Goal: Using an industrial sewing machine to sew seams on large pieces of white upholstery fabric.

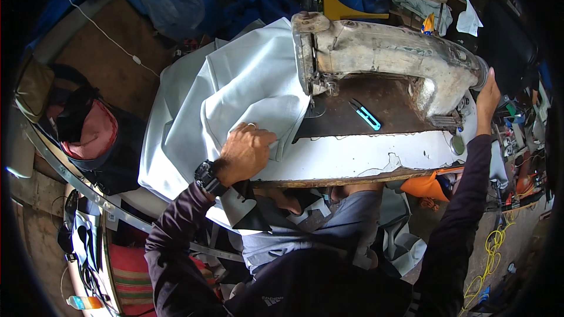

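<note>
A worn, paint-chipped sewing machine [376, 50] stands on the table in front of me, its needle end at the left. Large pale grey vinyl-like sheeting [229, 88] lies in folds left of the needle, its right edge close by the presser foot. My left hand [244, 149], with a ring and a black watch at the wrist, is closed on the near part of this sheeting. At the machine's right end my right hand [487, 97] is wrapped round the handwheel [483, 75]. Blue-handled thread snips [365, 115] rest on the dark machine bed, untouched.
The white tabletop [352, 155] has a chipped front edge. An orange cloth [427, 186] hangs below it at the right. A black and pink bag [88, 126] sits far left. Yellow cord [493, 246] lies on the floor at the right, near cluttered small items.
</note>
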Available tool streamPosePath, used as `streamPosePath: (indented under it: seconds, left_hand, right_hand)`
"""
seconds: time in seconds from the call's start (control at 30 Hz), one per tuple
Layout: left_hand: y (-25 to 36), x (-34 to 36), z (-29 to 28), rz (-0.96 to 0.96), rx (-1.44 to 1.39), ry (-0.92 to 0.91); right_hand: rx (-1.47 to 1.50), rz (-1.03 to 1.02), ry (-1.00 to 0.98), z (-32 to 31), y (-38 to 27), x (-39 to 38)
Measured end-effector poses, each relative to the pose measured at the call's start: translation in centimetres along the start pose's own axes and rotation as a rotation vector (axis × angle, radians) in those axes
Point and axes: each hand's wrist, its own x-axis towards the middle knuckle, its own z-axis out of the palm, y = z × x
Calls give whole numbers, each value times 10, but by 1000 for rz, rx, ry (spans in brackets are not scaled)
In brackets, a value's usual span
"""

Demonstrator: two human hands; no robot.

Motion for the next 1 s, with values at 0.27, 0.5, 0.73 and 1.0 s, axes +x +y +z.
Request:
streamPosePath:
  seconds: [0.27, 0.5, 0.73, 1.0]
  left_hand:
    - [19, -51, -7, -124, -236, -38]
    - [24, -57, 8, -149, -392, 91]
    - [18, -60, 13, -132, -496, 132]
    - [19, -60, 14, -126, -510, 161]
  right_hand:
    - [-258, -464, -223, -36, -171, -58]
    - [-592, -713, -992, 77, -189, -247]
    - [-622, -802, -931, 113, -188, -255]
    - [63, -511, -1150, 57, -274, -332]
